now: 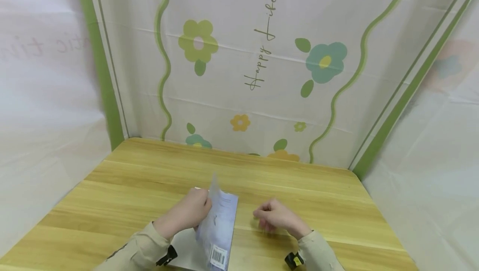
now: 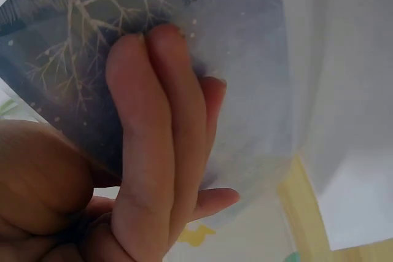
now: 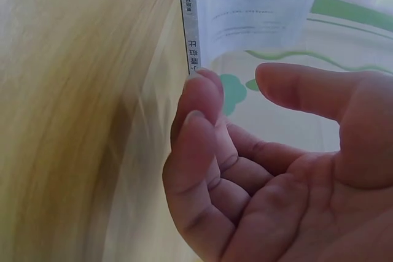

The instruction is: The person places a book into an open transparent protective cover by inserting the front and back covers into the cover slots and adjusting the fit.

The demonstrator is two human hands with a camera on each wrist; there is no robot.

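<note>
A thin book (image 1: pixel 228 210) lies on the table with its pale blue-lilac back, bearing a barcode, facing up. My left hand (image 1: pixel 191 208) pinches a raised blue sheet of it, which stands up from the rest. In the left wrist view, the fingers of the left hand (image 2: pixel 156 133) lie against that sheet (image 2: pixel 245 90), printed with pale branches. My right hand (image 1: pixel 275 217) hovers to the right of the book, fingers loosely curled, holding nothing. The right wrist view shows the right hand (image 3: pixel 245 170) near the book's lettered spine (image 3: pixel 189 23); whether they touch cannot be told.
The wooden table (image 1: pixel 318 196) spreads around the book. A white cloth (image 1: pixel 239 55) with flowers and lettering hangs behind it, and further white cloths hang at the left (image 1: pixel 45 75) and right (image 1: pixel 441 138) sides.
</note>
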